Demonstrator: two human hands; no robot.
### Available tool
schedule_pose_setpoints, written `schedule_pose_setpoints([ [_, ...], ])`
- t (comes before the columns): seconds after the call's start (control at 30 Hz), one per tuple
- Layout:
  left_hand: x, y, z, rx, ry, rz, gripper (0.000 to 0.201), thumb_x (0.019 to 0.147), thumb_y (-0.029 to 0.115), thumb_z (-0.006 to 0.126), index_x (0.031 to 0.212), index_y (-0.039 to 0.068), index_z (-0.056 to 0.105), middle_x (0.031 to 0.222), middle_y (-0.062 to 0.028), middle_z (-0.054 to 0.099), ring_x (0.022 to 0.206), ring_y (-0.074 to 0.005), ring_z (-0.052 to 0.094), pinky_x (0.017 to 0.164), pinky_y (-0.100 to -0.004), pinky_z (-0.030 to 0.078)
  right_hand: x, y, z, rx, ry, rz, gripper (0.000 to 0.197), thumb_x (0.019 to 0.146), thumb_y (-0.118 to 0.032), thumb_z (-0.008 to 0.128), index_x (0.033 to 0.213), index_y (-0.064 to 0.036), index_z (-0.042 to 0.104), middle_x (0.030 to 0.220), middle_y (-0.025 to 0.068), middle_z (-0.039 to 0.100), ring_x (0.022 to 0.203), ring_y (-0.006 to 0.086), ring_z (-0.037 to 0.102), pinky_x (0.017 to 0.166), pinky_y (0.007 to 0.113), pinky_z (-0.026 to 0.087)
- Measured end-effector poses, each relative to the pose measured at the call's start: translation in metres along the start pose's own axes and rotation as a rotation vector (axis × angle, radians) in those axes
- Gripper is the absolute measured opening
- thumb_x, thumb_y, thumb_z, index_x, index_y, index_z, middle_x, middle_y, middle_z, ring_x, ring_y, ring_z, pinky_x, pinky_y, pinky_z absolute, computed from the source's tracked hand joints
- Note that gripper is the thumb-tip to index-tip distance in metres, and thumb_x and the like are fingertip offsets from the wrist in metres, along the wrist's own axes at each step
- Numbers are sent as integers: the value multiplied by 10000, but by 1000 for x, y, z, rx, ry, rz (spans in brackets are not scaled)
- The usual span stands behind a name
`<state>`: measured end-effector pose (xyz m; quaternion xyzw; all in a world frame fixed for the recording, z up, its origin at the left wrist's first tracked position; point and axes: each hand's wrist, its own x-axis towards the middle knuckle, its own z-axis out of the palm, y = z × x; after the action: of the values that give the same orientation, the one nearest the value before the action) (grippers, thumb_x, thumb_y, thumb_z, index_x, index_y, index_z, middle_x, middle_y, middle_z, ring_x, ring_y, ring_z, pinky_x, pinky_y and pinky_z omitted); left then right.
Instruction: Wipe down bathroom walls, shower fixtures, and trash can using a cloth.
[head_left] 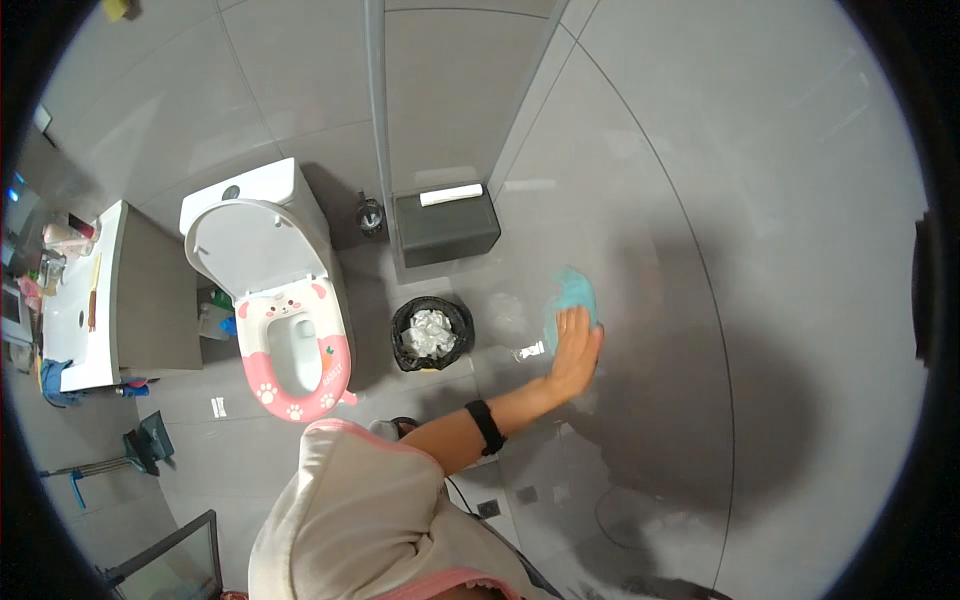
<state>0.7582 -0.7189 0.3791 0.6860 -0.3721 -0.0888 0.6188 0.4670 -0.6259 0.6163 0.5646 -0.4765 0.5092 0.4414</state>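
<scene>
My left hand (574, 357) reaches out to the right with a black band round its wrist. Its fingers lie close together and press a teal cloth (574, 290) flat against the glossy grey tiled surface (650, 330). The cloth's upper part spreads out beyond the fingertips, while the rest is hidden under the hand. My right hand does not show.
A bin (433, 333) with a black bag holds crumpled white paper. Left of it stands a toilet (258, 250), lid raised, with a pink and white seat cover. A dark grey box (447, 228) sits beside a partition edge (377, 100). A washbasin cabinet (160, 290) is farther left.
</scene>
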Motion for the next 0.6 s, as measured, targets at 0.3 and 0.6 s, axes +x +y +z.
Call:
schedule_pose_setpoints([
  [0.3, 33, -40, -89, -928, 41, -879, 256, 887, 189, 474, 1090, 33, 491, 1004, -66, 578, 1049, -197, 499, 899, -344, 404, -107, -161, 19, 1395, -1518, 295, 308, 844, -182, 471, 1066, 24, 531, 1104, 188, 543, 1018, 295, 528, 902, 379, 378],
  [0.6, 6, -4, -195, -1233, -256, -800, 372, 895, 178, 445, 1243, 62, 380, 1167, -94, 498, 1035, -196, 522, 879, -335, 447, -179, -261, 67, 1687, -1851, 1570, 384, 888, -245, 489, 1173, -1, 408, 1143, 130, 480, 1077, 201, 461, 922, 370, 358],
])
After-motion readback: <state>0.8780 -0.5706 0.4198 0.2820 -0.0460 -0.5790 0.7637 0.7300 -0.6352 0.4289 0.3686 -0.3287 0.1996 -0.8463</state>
